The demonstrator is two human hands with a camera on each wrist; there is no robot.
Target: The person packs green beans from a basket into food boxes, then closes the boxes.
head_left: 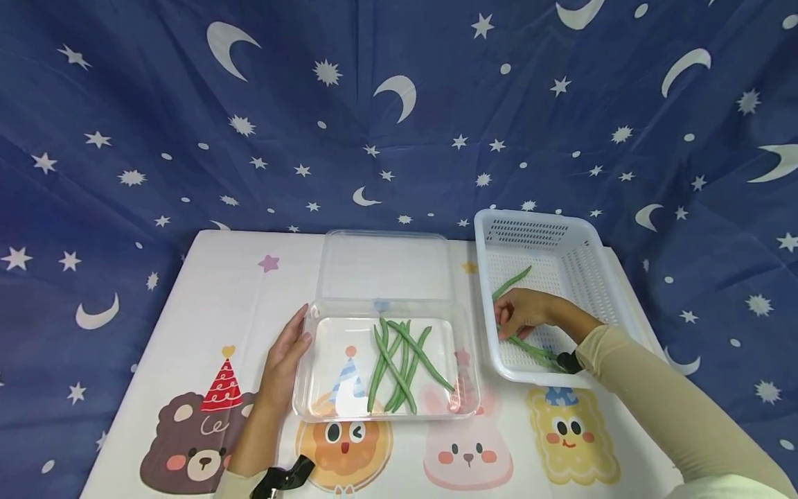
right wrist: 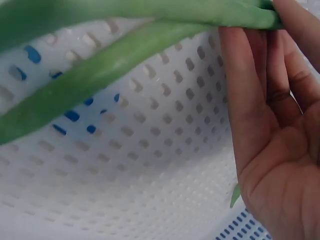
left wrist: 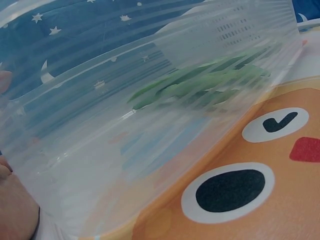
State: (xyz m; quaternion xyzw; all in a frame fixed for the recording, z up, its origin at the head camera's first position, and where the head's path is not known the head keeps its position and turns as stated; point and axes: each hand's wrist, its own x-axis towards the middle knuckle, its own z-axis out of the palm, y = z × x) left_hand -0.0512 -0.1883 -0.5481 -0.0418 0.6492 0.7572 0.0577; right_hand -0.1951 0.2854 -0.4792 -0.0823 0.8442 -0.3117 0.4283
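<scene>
Several green beans [head_left: 405,367] lie crisscrossed in a clear plastic container [head_left: 330,409], toward its right half. My left hand [head_left: 283,360] rests against the container's left wall, its fingers fairly straight along the side. In the left wrist view only parts of that hand [left wrist: 15,205] show at the left edge. Inside the white perforated basket [head_left: 485,277], my right hand [head_left: 526,312] pinches a green bean [right wrist: 240,15] by its end between thumb and fingertips. Another bean [right wrist: 100,70] runs just below it; whether it is pinched too is unclear.
The container's clear lid [head_left: 386,267] lies folded back behind it. Another green bean [head_left: 514,281] shows beyond my right hand in the basket. A white cloth with cartoon prints [head_left: 187,312] covers the table, and a dark blue starry curtain [head_left: 280,104] hangs around it.
</scene>
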